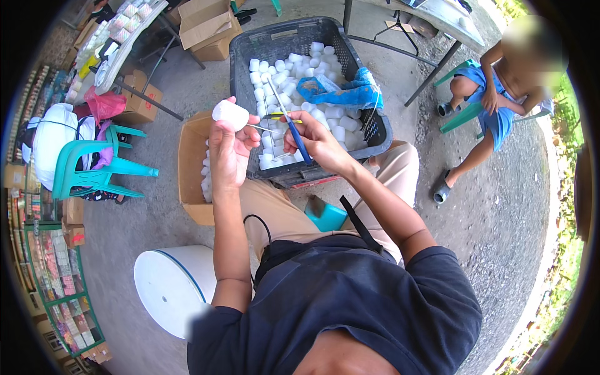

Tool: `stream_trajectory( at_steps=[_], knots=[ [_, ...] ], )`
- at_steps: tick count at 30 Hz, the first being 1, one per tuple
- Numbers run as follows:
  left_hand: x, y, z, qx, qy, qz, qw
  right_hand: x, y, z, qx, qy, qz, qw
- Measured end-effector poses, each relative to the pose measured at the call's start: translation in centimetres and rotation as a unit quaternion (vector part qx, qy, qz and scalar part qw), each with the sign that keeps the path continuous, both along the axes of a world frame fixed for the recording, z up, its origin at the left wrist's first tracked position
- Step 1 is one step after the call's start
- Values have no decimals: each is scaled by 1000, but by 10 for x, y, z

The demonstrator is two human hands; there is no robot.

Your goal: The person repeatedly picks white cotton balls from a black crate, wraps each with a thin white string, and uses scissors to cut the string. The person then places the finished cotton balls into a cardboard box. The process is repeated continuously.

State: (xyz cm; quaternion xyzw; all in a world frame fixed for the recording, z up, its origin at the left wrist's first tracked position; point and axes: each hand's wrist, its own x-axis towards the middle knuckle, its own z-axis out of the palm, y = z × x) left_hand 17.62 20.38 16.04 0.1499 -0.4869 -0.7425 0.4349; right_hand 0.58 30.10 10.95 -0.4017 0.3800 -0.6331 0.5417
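My left hand point(229, 147) grips a white rounded cylinder point(230, 115) between thumb and fingers, held up above the near left part of the black crate point(382, 139). To its right, my right hand point(317, 140) is closed around the blue handle of a screwdriver-like tool point(299, 141), whose pale metal shaft slants up and away. A yellow-and-black piece point(284, 117) shows by my right fingers; I cannot make out whether it is held. A thin metal rod point(261, 128) reaches from beside my left fingers toward the right hand. Many similar white cylinders point(289, 80) fill the crate.
A blue cloth point(344, 90) lies on the crate's right side. Beside it stands a cardboard box point(190, 159) with more white cylinders. A white round bucket point(169, 290) is near my left elbow. Green chairs point(94, 165) are left; a seated person point(497, 103) is right.
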Motion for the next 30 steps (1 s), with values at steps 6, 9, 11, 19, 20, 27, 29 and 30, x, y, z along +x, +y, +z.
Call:
stream_trajectory(
  at_steps=[6,9,11,19,20,27,29,30],
  knots=[
    [-2,10,-9,-166,-187,59,966,-26,12,31,-128,-201,-65,969],
    [-17,20,-9,-239,-222,71,942,-32,17,68,-185,-112,-82,973],
    [-21,22,-9,-246,-208,43,946,-26,14,73,-184,-10,-119,976],
    [-16,21,-19,-156,-197,-90,964,-27,25,87,-214,118,-136,960],
    [-13,20,-20,-135,-201,-108,964,-28,27,96,-250,112,-153,950],
    [-18,23,-21,-110,-183,-139,967,-34,35,102,-213,199,-96,952],
    [-20,24,-16,-130,-184,-135,965,-36,38,115,-293,116,-148,937],
    [-21,24,-14,-140,-184,-134,964,-38,34,115,-338,105,-123,927]
  ],
)
